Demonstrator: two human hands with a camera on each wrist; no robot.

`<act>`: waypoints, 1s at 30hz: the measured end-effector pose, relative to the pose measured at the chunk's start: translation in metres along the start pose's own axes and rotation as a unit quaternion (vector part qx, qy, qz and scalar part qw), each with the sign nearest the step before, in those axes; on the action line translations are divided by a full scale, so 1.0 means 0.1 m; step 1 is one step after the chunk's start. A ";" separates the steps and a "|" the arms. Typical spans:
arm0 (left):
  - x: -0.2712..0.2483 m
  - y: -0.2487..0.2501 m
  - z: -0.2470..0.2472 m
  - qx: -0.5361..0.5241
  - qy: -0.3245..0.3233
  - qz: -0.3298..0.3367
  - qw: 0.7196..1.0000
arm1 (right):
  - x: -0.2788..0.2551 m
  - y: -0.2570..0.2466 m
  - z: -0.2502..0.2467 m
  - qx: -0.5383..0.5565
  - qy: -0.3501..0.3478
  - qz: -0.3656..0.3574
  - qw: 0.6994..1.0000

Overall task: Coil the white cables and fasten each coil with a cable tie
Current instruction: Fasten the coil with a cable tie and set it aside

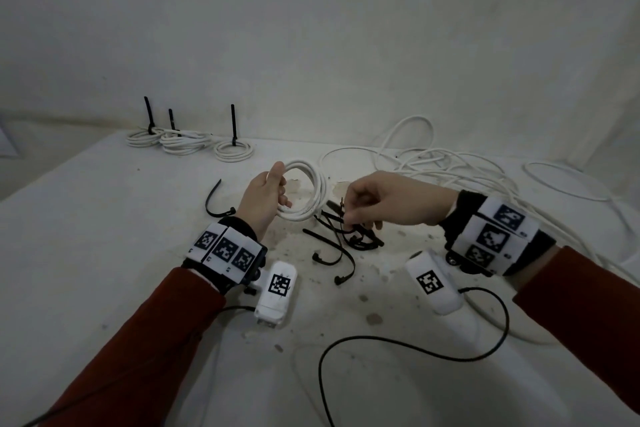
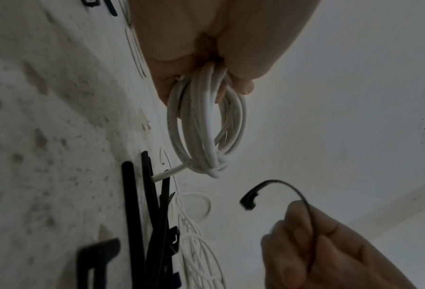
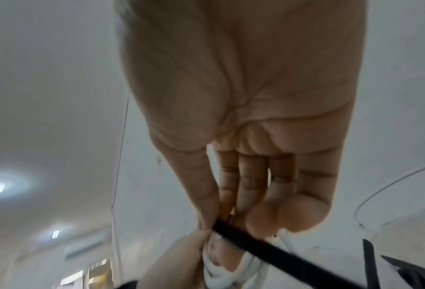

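My left hand (image 1: 270, 191) grips a white cable coil (image 1: 311, 191) and holds it upright above the table; the same coil (image 2: 206, 127) hangs from its fingers in the left wrist view. My right hand (image 1: 349, 215) pinches a black cable tie (image 2: 280, 187) just right of the coil, over a heap of loose black ties (image 1: 343, 236). In the right wrist view the tie (image 3: 255, 246) runs out from between thumb and fingers. Three tied coils (image 1: 194, 142) lie at the back left. A tangle of loose white cable (image 1: 450, 170) spreads at the right.
One black tie (image 1: 216, 201) lies alone left of my left hand. Two white devices (image 1: 277, 291) with markers hang below the wrists, and a black wire (image 1: 398, 343) loops across the near table. The white table (image 1: 86, 236) is stained in the middle. A wall stands behind.
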State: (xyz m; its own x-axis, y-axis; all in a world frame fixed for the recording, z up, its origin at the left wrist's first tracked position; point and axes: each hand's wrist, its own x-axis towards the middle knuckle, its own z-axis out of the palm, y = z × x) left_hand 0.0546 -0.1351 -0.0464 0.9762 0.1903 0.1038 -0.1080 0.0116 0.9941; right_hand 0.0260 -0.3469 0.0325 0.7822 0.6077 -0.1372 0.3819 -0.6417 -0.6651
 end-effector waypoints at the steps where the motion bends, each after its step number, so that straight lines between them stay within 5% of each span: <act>1: -0.01 0.01 0.00 0.002 0.000 0.001 1.000 | -0.03 0.01 -0.04 0.049 0.005 -0.003 0.999; 7: -0.06 0.07 0.03 0.040 -0.007 0.017 0.999 | -0.13 0.07 -0.08 0.240 0.118 -0.035 0.963; 15: -0.16 0.22 0.15 0.103 -0.013 0.056 0.993 | -0.17 -0.06 0.05 0.392 0.244 -0.144 0.875; 22: -0.37 0.59 0.27 0.074 -0.065 0.085 0.991 | -0.03 0.01 0.11 0.194 0.379 -0.241 0.872; 26: -0.48 0.76 0.32 0.027 -0.127 0.091 0.987 | 0.00 0.03 0.05 0.051 0.457 -0.285 0.841; 30: -0.56 0.85 0.34 0.015 -0.156 0.105 0.982 | 0.01 0.02 0.04 0.022 0.478 -0.318 0.819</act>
State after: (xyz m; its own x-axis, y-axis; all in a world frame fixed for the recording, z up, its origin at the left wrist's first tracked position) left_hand -0.0032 -0.1782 0.0330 0.9436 -0.1247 0.3068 -0.3121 -0.0250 0.9497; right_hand 0.0250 -0.3459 0.0277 0.4674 0.1560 0.8702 0.8601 -0.3078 -0.4068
